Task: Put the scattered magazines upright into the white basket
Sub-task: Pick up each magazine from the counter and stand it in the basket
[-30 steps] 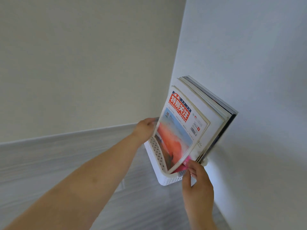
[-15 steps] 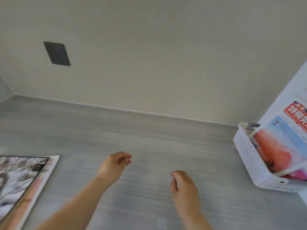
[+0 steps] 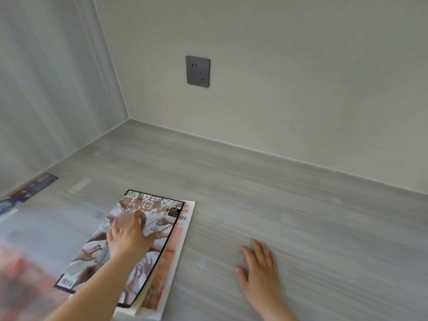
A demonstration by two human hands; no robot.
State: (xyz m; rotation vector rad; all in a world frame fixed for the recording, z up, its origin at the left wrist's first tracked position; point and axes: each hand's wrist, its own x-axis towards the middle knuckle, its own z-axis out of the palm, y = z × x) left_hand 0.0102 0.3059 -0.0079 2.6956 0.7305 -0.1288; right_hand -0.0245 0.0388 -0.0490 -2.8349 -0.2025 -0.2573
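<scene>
A black-bordered magazine [image 3: 152, 218] with a pale cover lies flat on the grey floor, on top of a second magazine with an orange cover [image 3: 172, 251]. My left hand [image 3: 128, 235] rests on the top magazine's cover, fingers spread, gripping nothing. My right hand [image 3: 260, 262] lies flat on the bare floor to the right of the stack, fingers apart and empty. The white basket is out of view.
More magazines lie blurred at the left: a dark blue one [image 3: 32, 187] by the left wall and a reddish one [image 3: 20, 274] at the lower left. A grey wall socket [image 3: 198, 71] is on the back wall. Grey floor [image 3: 301, 216] stretches right.
The view has swung left, away from the basket with its upright magazines. Both hands left the basket; my left now rests on the magazine stack, my right on the floor.
</scene>
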